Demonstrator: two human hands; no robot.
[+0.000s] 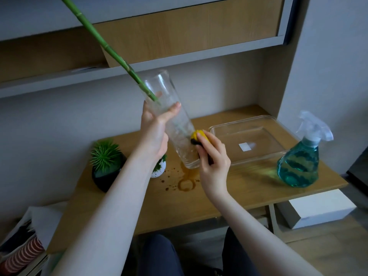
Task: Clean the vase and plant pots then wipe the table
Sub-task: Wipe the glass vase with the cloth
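Head view: left hand grips one glass vase, tilted above the wooden table, one bamboo stem inside. Right hand clamps a yellow sponge against its lower side. Two plant pots stand left, near the edge; one clear tray and one spray bottle right. Brown stains centre.

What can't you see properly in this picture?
- Small white pot: mostly hidden behind the left forearm, head view.
- Sponge: largely covered by the right hand and its fingers.
- Green stalk in the vase: its top is cut off by the upper edge.
- Striped cups: cut off at the left edge.
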